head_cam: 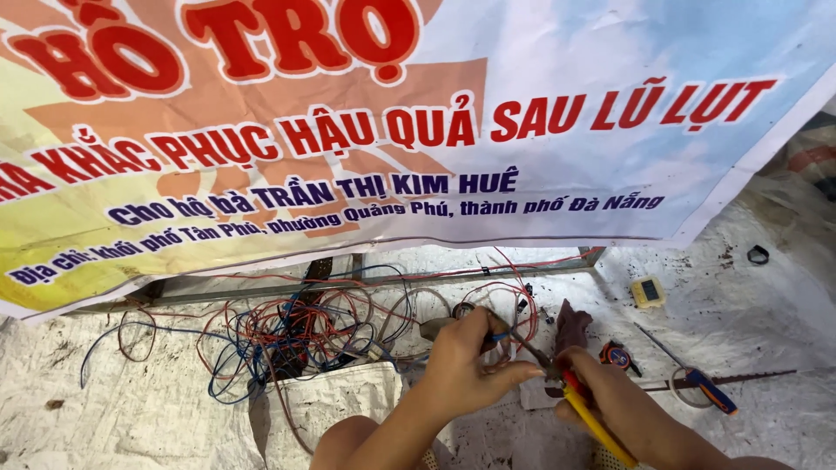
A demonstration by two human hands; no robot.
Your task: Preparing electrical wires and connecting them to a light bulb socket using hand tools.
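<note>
My left hand [466, 365] pinches a thin wire near a small grey round part [435, 328], just right of a tangle of red and blue wires [296, 335]. My right hand [623, 409] grips pliers [570, 392] with red and yellow handles; their metal jaws point up-left and meet the wire at my left fingertips. Both hands work close together above a white woven sheet [131, 409] on the ground.
A large printed banner [348, 122] hangs over the upper view. On the sheet lie a small yellow meter [648, 292], a tape measure [616, 355], a blue-and-orange handled saw [710, 389], a dark red cloth [572, 325], and a black ring [758, 255].
</note>
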